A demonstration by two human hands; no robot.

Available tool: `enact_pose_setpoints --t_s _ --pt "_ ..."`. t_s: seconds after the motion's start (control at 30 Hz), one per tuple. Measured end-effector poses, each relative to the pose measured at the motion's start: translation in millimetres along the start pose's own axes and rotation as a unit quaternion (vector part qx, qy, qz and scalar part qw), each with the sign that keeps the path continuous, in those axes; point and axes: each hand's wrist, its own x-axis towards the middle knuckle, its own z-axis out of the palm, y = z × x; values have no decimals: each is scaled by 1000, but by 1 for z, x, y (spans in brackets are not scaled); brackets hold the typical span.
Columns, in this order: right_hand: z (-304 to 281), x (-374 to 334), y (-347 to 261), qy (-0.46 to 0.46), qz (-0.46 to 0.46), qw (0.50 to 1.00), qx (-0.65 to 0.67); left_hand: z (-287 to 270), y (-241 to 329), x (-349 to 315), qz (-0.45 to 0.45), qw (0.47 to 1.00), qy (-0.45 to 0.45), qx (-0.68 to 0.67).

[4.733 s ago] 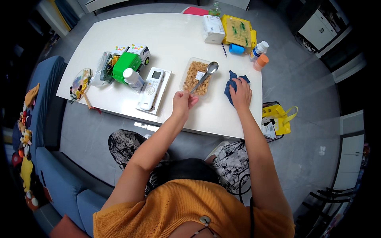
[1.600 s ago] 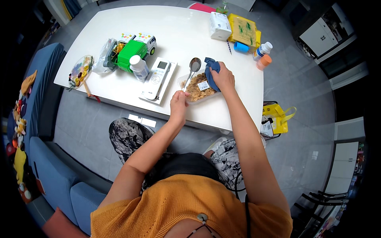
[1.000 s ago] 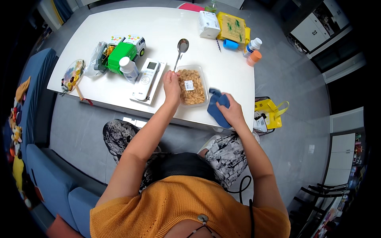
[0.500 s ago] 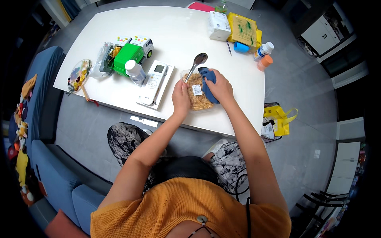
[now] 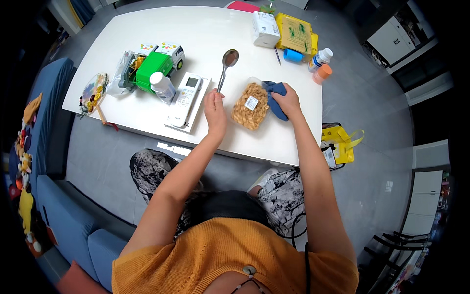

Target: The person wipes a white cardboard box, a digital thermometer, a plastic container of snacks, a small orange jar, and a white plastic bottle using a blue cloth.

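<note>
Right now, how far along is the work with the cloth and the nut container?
Done: nothing I can confirm. In hand: the right hand presses a blue cloth against the clear container of nuts, while the left hand holds the spoon by its handle. Left: the spoon's bowl looks empty; the cloth is not put down.

Bare white table is lying open across the upper middle of the frame. A remote, small bottle and green toy truck are crowding the left, while a box, yellow pack and bottles are blocking the upper right corner
</note>
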Motion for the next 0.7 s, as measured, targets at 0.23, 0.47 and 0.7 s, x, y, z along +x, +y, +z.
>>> enact_pose_setpoints --t_s 0.23,0.47,0.7 --pt "-1 -113 -18 57 21 998 -27 7 18 -47 -67 996 -32 -51" --pt "-7 -123 -7 54 44 995 72 -2 3 -16 -72 994 18 -85" --pt "4 -68 -12 -21 -246 969 -29 12 -6 -16 -135 978 9 -160"
